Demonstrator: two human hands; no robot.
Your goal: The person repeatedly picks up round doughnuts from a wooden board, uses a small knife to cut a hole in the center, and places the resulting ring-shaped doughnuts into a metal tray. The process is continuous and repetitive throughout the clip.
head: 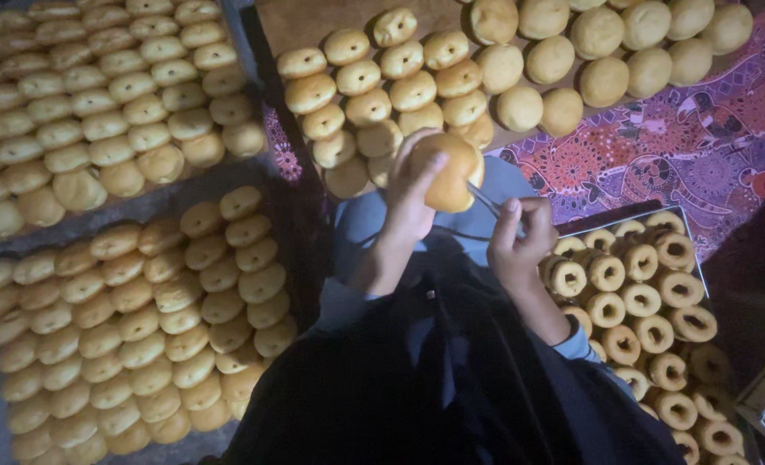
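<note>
Lifting one round golden bun point(445, 176) clear of the rows, left hand point(411, 202) clasping it from the side, underside turned toward a thin metal tool point(494, 209) pinched in the right hand point(517, 245). Lying in tight rows all around, smooth matte buns on dark trays point(253, 52); to the right, ring-shaped hollowed pieces point(649, 301) filling a metal tray point(697, 267) beside a patterned purple cloth point(701, 146).

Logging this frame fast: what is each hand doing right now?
Left hand: closed on a bun.
Right hand: closed on a thin metal tool, its tip at the bun.
</note>
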